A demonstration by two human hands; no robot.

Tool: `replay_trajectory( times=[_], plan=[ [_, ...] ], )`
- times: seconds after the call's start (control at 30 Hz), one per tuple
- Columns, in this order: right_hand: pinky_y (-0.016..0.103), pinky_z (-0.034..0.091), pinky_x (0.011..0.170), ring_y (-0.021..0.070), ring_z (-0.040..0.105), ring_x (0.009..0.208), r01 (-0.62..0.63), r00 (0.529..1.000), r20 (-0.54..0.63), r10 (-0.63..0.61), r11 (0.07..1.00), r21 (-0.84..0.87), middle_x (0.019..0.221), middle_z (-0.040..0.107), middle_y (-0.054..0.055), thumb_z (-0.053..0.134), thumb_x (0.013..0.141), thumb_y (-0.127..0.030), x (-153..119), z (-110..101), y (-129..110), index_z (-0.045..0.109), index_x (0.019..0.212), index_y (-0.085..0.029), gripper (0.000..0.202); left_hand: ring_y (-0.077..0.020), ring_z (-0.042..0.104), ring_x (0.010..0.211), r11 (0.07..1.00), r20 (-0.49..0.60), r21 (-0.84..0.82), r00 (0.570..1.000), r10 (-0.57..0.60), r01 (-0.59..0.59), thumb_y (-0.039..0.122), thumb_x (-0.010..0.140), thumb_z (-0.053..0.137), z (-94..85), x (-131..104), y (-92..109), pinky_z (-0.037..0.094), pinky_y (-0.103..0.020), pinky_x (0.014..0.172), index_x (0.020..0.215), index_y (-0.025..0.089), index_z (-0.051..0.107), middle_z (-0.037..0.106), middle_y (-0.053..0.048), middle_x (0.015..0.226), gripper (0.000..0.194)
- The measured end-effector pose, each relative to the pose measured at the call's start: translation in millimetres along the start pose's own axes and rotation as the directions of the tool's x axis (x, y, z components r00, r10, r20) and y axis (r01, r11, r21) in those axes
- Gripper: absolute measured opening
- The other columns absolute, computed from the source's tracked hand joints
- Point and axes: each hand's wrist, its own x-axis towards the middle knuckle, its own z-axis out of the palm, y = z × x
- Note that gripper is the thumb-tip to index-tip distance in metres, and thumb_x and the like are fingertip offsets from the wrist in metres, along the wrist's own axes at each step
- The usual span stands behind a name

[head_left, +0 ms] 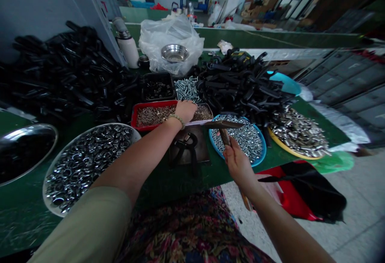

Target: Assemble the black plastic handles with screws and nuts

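Observation:
My left hand (185, 111) reaches over the small parts trays, its fingers bent down and mostly hidden. Under and beside it are a red tray (132, 120) of small brass-coloured pins and a smaller tray of similar tiny parts (203, 113). In my right hand (237, 162) is a hammer (225, 136), gripped by its wooden handle, its dark head held above the bench's front. On a flat metal plate (204, 150) between my arms lies a black curved part (192, 156) with a shiny metal piece at its upper end.
A white-rimmed basin (48, 178) of chrome rings stands left, a blue basin (264, 150) of small shiny parts right, a yellow basin (279, 144) of metal cylinders farther right. Black parts pile up left (75, 74) and right (240, 86). Bluish screws (187, 88) lie behind the trays.

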Motion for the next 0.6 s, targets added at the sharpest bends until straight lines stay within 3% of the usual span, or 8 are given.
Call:
replay_trajectory(
  times=[0.13,0.2,0.3,0.43,0.6],
  plan=[
    [0.035,0.053,0.063,0.0234,0.066,0.074,-0.015,1.000,0.010,0.015,1.000,0.016,0.084,0.068,0.010,0.033,0.094,-0.041,-4,2,8,0.047,0.131,-0.016,0.046,-0.0207,0.062,0.093,0.995,-0.046,-0.099,0.999,-0.025,0.021,0.019,0.093,0.039,-11.6,-22,2,0.044,-0.033,0.083,0.108,0.014,0.063,0.068,-0.011,0.099,0.029],
    [0.035,0.054,0.064,0.0237,0.067,0.076,-0.018,1.000,0.018,0.017,1.000,0.020,0.086,0.068,0.010,0.033,0.095,-0.040,-7,2,11,0.047,0.132,-0.016,0.047,-0.0168,0.063,0.090,0.954,-0.106,-0.300,0.994,-0.035,0.001,0.021,0.093,0.042,-14.4,-50,5,0.046,-0.029,0.084,0.111,0.015,0.061,0.068,-0.007,0.100,0.026],
    [0.035,0.054,0.066,0.0240,0.067,0.079,-0.015,1.000,0.028,0.015,0.999,0.028,0.089,0.068,0.010,0.033,0.095,-0.040,-10,2,15,0.047,0.132,-0.017,0.045,-0.0144,0.063,0.087,0.809,-0.133,-0.587,0.989,-0.069,-0.022,0.026,0.091,0.049,-9.2,-105,11,0.048,-0.027,0.084,0.100,0.017,0.063,0.068,-0.002,0.094,0.018],
    [0.035,0.054,0.066,0.0231,0.067,0.078,-0.005,1.000,0.028,0.004,0.999,0.033,0.090,0.068,0.010,0.032,0.095,-0.038,-10,4,16,0.048,0.131,-0.019,0.043,-0.0155,0.060,0.091,0.827,-0.111,-0.561,0.986,-0.124,0.041,0.028,0.093,0.048,8.7,-153,20,0.048,-0.029,0.089,0.097,0.020,0.065,0.063,-0.003,0.097,0.019],
    [0.033,0.054,0.065,0.0226,0.067,0.078,0.015,1.000,0.025,-0.016,1.000,0.024,0.087,0.068,0.009,0.033,0.096,-0.039,-13,5,13,0.048,0.132,-0.019,0.044,-0.0160,0.057,0.091,0.913,-0.095,-0.406,0.991,-0.091,0.045,0.034,0.095,0.043,23.7,-156,24,0.047,-0.031,0.089,0.094,0.019,0.064,0.056,-0.004,0.100,0.026]
  ],
)
